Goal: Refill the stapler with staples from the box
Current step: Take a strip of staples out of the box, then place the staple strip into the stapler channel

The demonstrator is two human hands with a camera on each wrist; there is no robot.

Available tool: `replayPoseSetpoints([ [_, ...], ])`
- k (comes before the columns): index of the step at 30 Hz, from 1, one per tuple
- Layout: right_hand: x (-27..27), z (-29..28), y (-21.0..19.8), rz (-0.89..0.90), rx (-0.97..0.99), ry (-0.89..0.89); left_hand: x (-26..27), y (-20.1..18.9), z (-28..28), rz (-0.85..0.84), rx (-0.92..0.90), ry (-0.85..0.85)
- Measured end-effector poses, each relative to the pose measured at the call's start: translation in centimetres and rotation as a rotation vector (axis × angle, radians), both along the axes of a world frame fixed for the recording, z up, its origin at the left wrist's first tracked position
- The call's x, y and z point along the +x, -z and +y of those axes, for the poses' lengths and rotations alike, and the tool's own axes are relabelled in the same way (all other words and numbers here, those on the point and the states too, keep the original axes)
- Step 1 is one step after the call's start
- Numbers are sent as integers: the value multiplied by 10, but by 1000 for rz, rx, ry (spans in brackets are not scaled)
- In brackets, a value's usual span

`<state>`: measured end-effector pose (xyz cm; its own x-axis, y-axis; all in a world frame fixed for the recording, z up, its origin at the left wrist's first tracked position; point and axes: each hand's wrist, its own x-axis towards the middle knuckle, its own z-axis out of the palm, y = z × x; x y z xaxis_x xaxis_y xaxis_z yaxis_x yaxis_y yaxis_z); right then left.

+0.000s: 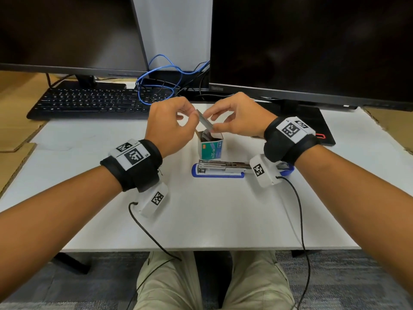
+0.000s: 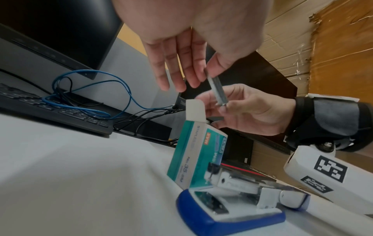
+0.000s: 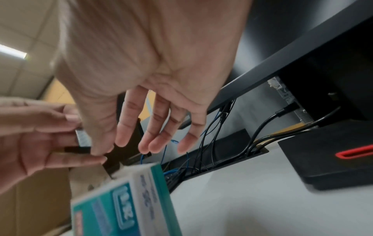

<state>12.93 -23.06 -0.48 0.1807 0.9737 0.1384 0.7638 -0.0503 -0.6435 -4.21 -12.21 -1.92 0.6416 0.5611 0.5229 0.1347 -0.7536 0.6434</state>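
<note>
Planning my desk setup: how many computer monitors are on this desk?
2. The left monitor stands behind the keyboard; the right monitor stands beyond the person's right hand. Any others would be outside the frame.

The staple box point(image 1: 211, 147) is teal-green with a white top flap, a small orange-red logo patch and dark lettering on a pale side panel. The staple strip point(image 1: 204, 121) is silver-grey. The stapler point(image 1: 220, 170) has a blue base and rim around a white body, with shiny metal along its open channel. Both wrist bands point(image 1: 134, 164) are black, carrying white plates printed with black-and-white square marker patterns. The table point(image 1: 201, 220) is plain white. The cable point(image 1: 156, 72) looping behind is blue. The monitor stand point(image 1: 321, 136) is black with what looks like a red accent, though blurred.
</note>
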Motion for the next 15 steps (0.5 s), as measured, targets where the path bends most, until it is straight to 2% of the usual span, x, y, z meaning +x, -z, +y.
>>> replayPoseSetpoints([
  [6,1,-22,-24,144,14,-71,10,-11,-11,-11,26,15],
  [9,4,-36,-27,138,4,-82,9,-11,-19,2,50,67],
  [12,8,-51,-24,147,-62,-90,3,-9,-26,84,93,160],
  [15,9,-61,-17,167,-148,-90,-1,-9,-30,242,145,276],
])
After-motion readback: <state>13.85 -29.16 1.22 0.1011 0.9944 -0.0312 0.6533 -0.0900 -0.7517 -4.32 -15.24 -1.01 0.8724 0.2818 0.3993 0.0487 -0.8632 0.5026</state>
